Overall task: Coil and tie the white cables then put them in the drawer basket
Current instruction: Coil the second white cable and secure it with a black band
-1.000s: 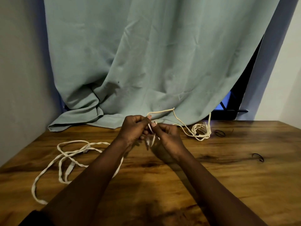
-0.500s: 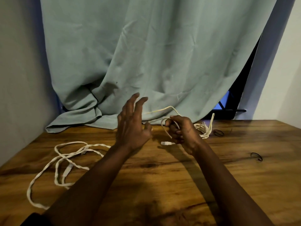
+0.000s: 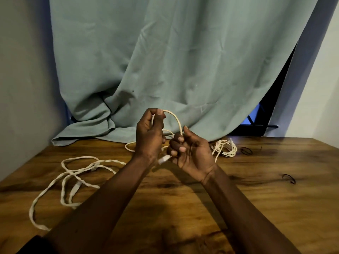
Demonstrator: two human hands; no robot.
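Loose cable: a white loose cable (image 3: 73, 180) lies sprawled in open loops on the left part of the wooden worktop (image 3: 183, 208), uncoiled and untied, touched by neither hand
Left hand: the left hand (image 3: 149, 138) is raised above the worktop, grip closed, thumb and forefinger pinching the top of the held cable (image 3: 177, 120)
Held cable: white, arching from the left grip over and down into the right, with a further loop lying on the worktop behind the left wrist
Right hand: the right hand (image 3: 190, 153) is turned palm toward the camera, grip closed, fingers curled round the held cable, whose plug (image 3: 164, 159) protrudes below them
Coiled bundle: a white coiled bundle (image 3: 224, 148) rests on the worktop just right of the right hand; whether it is tied cannot be told
Bands: a black band (image 3: 246, 150) lies just beside the bundle, and a second black band (image 3: 289, 178) lies well apart, nearer the right edge
Backdrop: a green curtain (image 3: 183, 70) hangs behind, its hem resting on the worktop's far left corner
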